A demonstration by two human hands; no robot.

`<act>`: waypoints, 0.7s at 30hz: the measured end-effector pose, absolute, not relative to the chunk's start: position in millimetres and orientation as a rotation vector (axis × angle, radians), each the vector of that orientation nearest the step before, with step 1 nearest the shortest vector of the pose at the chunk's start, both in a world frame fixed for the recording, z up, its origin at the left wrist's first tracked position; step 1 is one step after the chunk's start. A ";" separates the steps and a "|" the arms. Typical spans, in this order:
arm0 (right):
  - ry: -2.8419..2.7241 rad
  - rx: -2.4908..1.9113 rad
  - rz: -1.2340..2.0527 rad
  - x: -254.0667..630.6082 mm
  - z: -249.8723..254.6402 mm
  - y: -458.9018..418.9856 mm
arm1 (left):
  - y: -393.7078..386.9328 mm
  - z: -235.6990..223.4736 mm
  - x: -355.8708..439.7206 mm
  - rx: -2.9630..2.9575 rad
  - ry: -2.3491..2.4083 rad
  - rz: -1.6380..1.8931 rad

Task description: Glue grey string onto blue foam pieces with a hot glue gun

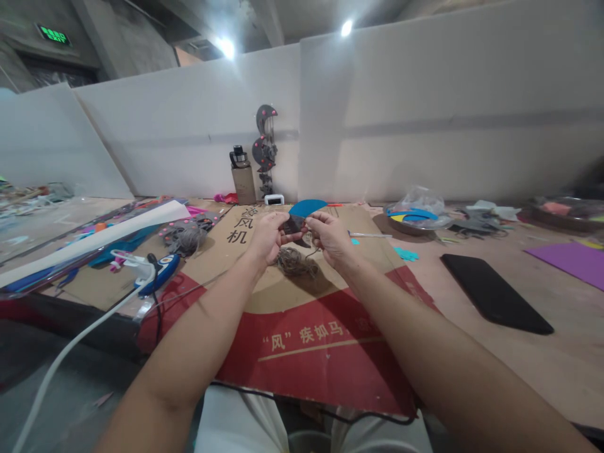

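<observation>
My left hand is closed on a dark grey crescent piece, held above the cardboard. Close to the piece's right edge, my right hand has thumb and finger pinched together; what lies between them is too small to make out. Below both hands sits a loose tangle of grey-brown yarn, and a strand runs from it toward my right hand. A blue rounded piece shows just behind the fingers.
Red-and-tan cardboard covers the table before me. On the left are a blue-and-white glue gun and grey yarn. A bottle and hanging crescents stand behind. Rightward lie a black phone-like slab and a bowl.
</observation>
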State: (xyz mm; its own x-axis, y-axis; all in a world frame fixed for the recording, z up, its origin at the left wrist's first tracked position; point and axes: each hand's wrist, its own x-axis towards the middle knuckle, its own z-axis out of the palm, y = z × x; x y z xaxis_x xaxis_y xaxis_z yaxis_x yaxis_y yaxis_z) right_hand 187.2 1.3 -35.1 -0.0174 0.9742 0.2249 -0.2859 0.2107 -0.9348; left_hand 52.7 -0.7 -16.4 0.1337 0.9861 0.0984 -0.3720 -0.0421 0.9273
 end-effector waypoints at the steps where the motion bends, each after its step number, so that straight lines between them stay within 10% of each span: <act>1: -1.137 -0.822 1.186 187.4 -35.8 1.7 | 0.0 -16.2 52.0 1.044 0.787 1.277; 21: -1.408 -1.068 0.583 183.5 -41.7 -2.4 | -0.3 -30.7 59.1 1.640 0.984 1.140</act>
